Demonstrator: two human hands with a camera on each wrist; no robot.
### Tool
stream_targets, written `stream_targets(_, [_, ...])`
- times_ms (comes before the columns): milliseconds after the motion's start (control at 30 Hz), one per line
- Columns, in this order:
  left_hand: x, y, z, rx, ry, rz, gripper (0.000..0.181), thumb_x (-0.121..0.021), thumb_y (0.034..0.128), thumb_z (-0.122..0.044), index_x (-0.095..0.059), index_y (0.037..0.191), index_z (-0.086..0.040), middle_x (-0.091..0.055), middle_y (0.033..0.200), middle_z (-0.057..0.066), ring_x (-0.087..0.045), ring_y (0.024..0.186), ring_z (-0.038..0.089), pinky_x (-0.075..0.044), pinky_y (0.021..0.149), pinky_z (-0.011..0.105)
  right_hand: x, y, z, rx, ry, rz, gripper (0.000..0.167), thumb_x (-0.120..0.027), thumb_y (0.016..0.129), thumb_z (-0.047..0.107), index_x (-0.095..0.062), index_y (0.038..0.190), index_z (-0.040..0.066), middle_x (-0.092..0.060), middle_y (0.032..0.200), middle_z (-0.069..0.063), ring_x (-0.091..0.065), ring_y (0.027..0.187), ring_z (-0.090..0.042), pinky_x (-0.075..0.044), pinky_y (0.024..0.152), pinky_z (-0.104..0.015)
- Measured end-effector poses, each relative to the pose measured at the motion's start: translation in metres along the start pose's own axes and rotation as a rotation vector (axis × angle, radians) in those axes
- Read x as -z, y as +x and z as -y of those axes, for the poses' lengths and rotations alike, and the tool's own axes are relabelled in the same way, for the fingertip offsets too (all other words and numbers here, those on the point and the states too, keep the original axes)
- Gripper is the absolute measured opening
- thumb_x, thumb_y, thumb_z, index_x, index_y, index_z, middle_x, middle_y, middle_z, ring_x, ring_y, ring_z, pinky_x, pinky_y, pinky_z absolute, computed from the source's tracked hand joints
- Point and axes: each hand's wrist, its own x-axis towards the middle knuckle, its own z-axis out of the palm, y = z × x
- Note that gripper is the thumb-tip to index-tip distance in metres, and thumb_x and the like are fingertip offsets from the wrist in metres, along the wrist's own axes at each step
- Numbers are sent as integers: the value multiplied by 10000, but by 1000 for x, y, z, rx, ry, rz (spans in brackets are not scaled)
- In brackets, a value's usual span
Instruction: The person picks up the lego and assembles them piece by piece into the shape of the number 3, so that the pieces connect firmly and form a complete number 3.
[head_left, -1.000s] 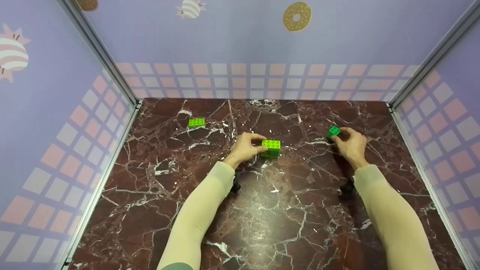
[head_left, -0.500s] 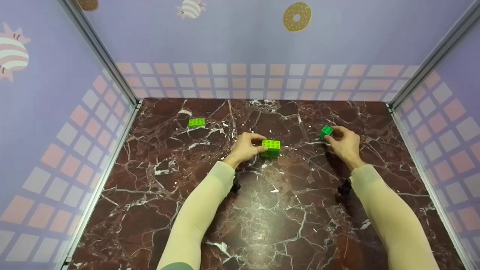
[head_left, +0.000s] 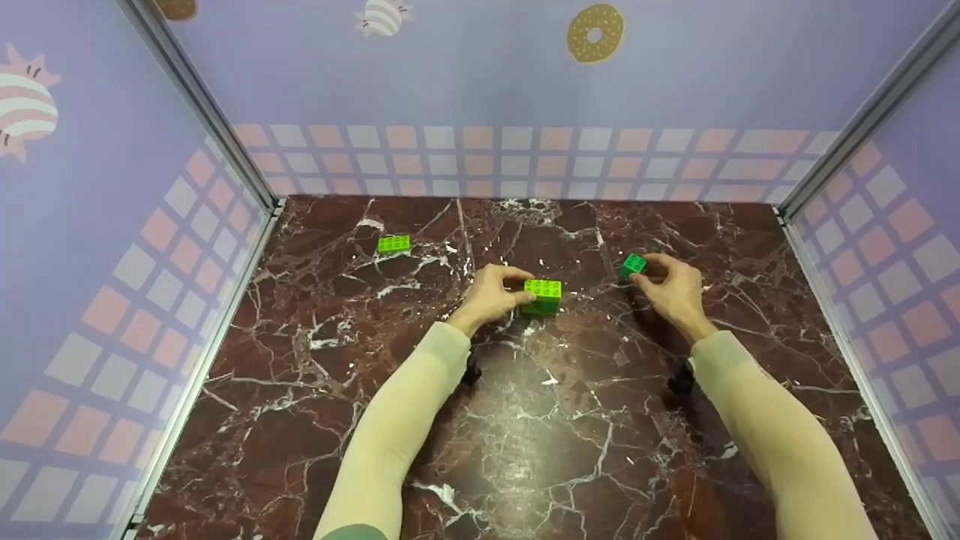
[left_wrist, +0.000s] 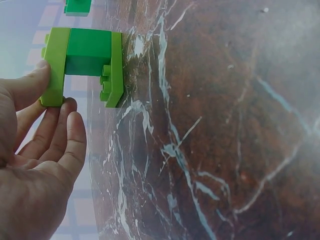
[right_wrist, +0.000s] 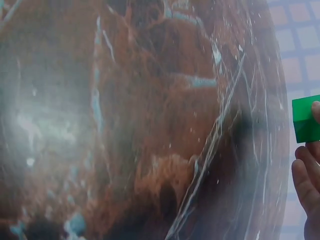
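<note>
My left hand [head_left: 491, 296] pinches one end of the lime-green brick [head_left: 543, 288] on top of a small stack. In the left wrist view that stack shows a dark green brick [left_wrist: 89, 50] between the top piece and a thin lime plate [left_wrist: 115, 70] lying on the tabletop. Beside the dark green brick, under the held end, is an open gap. A small square green brick [head_left: 634, 265] with studs up is held between thumb and fingers of my right hand [head_left: 675, 291], raised over the tabletop to the right of the stack. The right wrist view shows that hand only partly.
Another lime-green plate [head_left: 394, 244] lies at the back left. The dark red marbled tabletop [head_left: 525, 450] is bounded by a patterned left wall [head_left: 90, 300], back wall [head_left: 480, 82] and right wall [head_left: 900, 300].
My right hand has moved left with the small green brick, closer to the stack. The left hand and the stack have stayed in place.
</note>
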Motion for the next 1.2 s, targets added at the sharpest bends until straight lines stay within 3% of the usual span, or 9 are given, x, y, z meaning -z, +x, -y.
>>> stream_targets(900, [-1, 0, -1, 0, 1, 2, 387, -896, 934, -182, -841, 1312, -128, -835, 1350, 92, -754, 1297, 302, -552, 1196, 455, -18, -8, 54, 145, 122, 85, 391, -881, 949, 80, -785, 1314, -19, -843, 1199, -257, -844, 1038, -426, -519, 745, -3])
stream_targets(1200, [-1, 0, -1, 0, 6, -6, 384, -901, 930, -187, -845, 1306, -137, -835, 1351, 82, -755, 1300, 291, -553, 1194, 450, -22, -10, 68, 170, 127, 101, 388, -877, 946, 91, -795, 1317, 14, -855, 1187, -220, -836, 1013, -397, -614, 792, -133])
